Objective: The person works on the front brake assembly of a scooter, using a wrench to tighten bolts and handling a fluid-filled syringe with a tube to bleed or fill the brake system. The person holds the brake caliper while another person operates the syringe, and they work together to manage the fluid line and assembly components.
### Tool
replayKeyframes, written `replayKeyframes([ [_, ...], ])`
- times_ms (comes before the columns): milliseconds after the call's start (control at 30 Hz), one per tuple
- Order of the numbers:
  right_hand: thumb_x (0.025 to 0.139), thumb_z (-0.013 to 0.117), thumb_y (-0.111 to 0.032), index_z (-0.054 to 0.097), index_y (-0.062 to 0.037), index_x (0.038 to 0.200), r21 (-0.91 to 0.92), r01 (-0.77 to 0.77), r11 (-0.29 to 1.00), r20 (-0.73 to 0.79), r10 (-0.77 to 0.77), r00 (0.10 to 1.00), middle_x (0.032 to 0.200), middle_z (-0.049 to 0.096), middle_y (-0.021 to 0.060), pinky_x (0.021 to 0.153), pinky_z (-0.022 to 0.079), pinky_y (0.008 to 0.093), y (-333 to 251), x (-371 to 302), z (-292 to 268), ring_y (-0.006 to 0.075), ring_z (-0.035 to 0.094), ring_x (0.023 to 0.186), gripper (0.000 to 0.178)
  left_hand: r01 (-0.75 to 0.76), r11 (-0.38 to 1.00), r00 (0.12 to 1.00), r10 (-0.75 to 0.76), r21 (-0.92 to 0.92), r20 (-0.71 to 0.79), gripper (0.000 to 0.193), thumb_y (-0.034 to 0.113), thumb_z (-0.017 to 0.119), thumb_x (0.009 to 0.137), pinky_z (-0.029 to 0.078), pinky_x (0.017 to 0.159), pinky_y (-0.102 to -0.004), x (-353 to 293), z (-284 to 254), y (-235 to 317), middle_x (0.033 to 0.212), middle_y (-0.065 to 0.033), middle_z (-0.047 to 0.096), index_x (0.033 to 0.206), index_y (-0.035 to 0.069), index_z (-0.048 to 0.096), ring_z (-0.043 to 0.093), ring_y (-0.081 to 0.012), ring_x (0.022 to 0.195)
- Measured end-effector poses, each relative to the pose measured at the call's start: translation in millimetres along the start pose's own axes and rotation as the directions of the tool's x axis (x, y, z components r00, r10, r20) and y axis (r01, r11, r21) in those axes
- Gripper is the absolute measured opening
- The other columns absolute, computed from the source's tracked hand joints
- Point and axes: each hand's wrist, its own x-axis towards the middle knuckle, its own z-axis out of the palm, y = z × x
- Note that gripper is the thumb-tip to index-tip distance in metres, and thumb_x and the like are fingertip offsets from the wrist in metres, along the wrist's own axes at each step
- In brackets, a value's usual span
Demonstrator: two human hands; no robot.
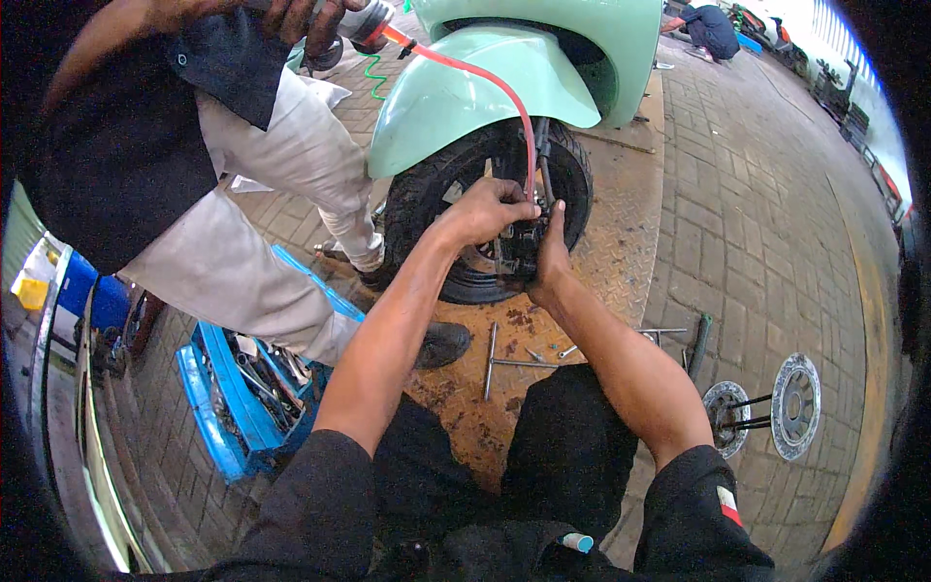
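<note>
Red tube (482, 74) is pinched near its lower end between the thumb and fingertips of the left hand (490, 211), just above a black brake caliper (524, 250). The caliper's right side is touched by the right hand (553, 254); with its fingers hidden, how firmly it is gripped cannot be told. Above and left of the pinch, the tube is joined to a bottle (367, 21) held by a co-worker. Below both hands, a T-shaped tool (491, 354) is seen on a metal plate (611, 281).

The top edge cuts off the co-worker (102, 165) and mint-green scooter (475, 82).
</note>
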Motion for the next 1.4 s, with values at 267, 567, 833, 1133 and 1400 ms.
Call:
replayKeyframes([
  [267,0.085,0.014,-0.08,0.048,-0.0092,0.132,0.056,-0.015,0.998,0.346,-0.005,0.938,0.119,0.062,0.0133,0.084,0.055,0.0454,-26.8,-53.9,26.3,0.0282,0.064,0.104,0.092,-0.052,0.997,0.97,0.037,0.058,0.239,0.039,0.033,0.071,0.083,0.044,0.093,-0.0319,17.0,-15.4,4.4,0.103,-0.0089,0.069,0.107,0.002,0.068,0.06,-0.0162,0.098],
  [567,0.08,0.027,-0.084,0.057,-0.013,0.116,-0.095,-0.095,0.991,0.141,0.108,0.984,0.089,0.064,0.0062,0.053,0.053,0.0364,-35.6,-48.0,8.2,0.0205,0.063,0.072,0.085,-0.212,0.971,0.93,0.165,0.111,0.328,0.046,0.045,0.068,0.083,0.017,0.113,-0.0466,34.2,-10.5,-1.2,0.125,-0.0203,0.056,0.111,0.008,0.069,0.039,-0.0341,0.128],
  [833,0.082,0.021,-0.083,0.056,-0.0162,0.115,-0.159,-0.097,0.983,0.081,0.111,0.99,0.084,0.062,0.0045,0.05,0.05,0.0407,-39.6,-40.9,4.0,0.0217,0.06,0.065,0.082,-0.162,0.986,0.948,0.141,0.049,0.286,0.029,0.017,0.071,0.082,0.043,0.095,-0.0339,29.7,-7.7,10.6,0.105,-0.0127,0.068,0.106,0.001,0.069,0.061,-0.02,0.101],
  [1133,0.086,0.016,-0.079,0.049,-0.0147,0.131,-0.158,-0.115,0.981,-0.008,0.116,0.993,0.098,0.065,0.006,0.056,0.051,0.0365,-19.6,-2.7,-23.4,0.0196,0.063,0.072,0.085,-0.005,0.99,0.998,-0.004,0.142,0.063,0.023,0.017,0.076,0.077,0.042,0.1,-0.0373,9.3,-0.4,40.5,0.126,-0.0166,0.059,0.093,0.001,0.071,0.055,-0.0281,0.116],
  [1400,0.084,0.015,-0.081,0.05,-0.0146,0.13,-0.222,-0.09,0.971,0.0,0.093,0.996,0.104,0.066,0.0078,0.059,0.051,0.0377,-20.6,1.5,-34.8,0.0199,0.065,0.081,0.088,-0.089,0.991,0.996,0.088,0.097,0.019,0.022,0.014,0.076,0.076,0.04,0.102,-0.0352,10.0,8.8,31.6,0.125,-0.0125,0.058,0.094,0.002,0.072,0.054,-0.0239,0.116],
])
